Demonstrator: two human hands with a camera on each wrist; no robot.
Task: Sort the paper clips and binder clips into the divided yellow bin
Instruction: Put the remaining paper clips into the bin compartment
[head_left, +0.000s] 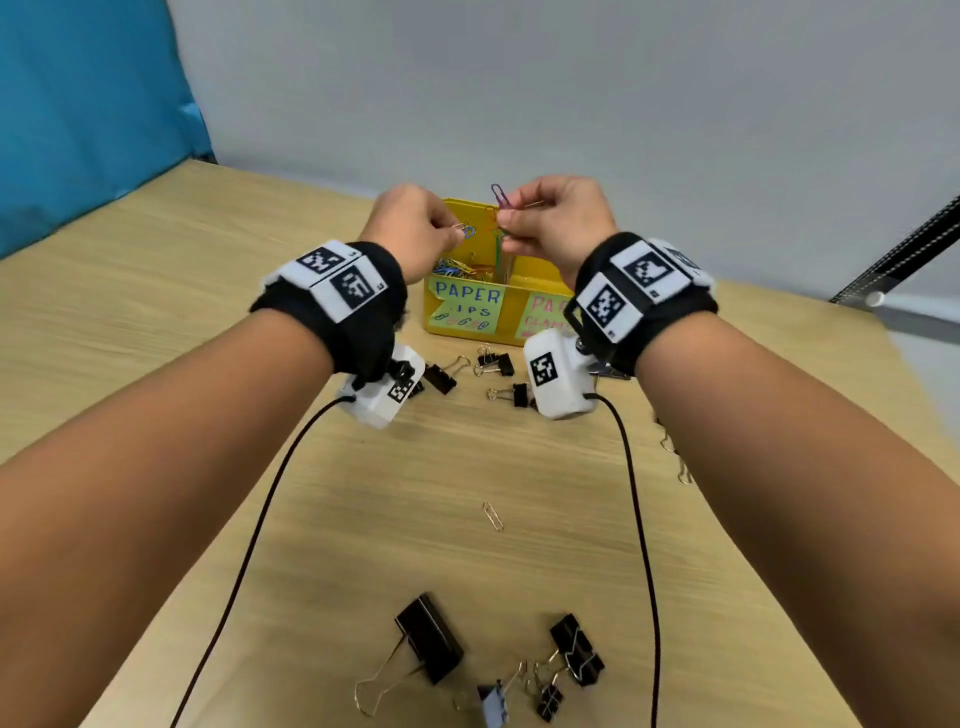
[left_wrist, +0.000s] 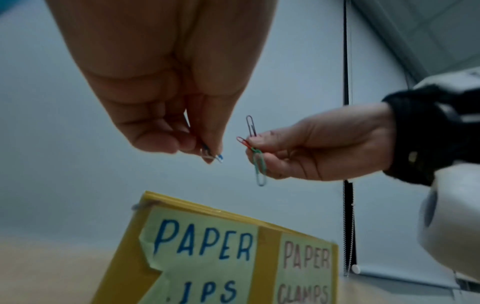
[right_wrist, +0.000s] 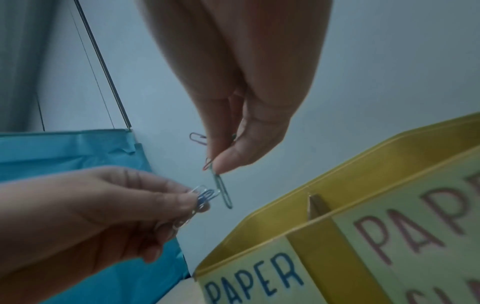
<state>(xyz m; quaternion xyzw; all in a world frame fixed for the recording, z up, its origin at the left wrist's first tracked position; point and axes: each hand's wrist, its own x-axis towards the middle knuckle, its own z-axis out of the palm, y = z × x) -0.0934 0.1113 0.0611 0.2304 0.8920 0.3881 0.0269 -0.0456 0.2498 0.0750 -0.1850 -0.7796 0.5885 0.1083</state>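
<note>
Yellow plastic, a divided bin, stands on the pale wood-grain table, its front carrying two handwritten paper labels, the left reading "PAPER" in blue, the right in pink and partly hidden. Both hands are raised above it. The left hand pinches a small bunch of blue and silver wire paper clips between thumb and fingertips. The right hand pinches a linked cluster of coloured paper clips: a purple one standing up, a red one at the pinch, a green one dangling below. The left compartment already holds a heap of coloured clips; what the right compartment holds cannot be seen. Loose black binder clips lie on the table just in front of the bin, larger black binder clips lie near the front edge, and one bare metal paper clip lies between the two groups. Judgement: the clips appear tangled, and the hands seem to be separating them over the bin. Risks: the dangling green clip hangs near the divider and could fall into the wrong compartment; a sharp pull could fling a clip onto the table; the trailing black wrist cables could drag the loose clips.
</note>
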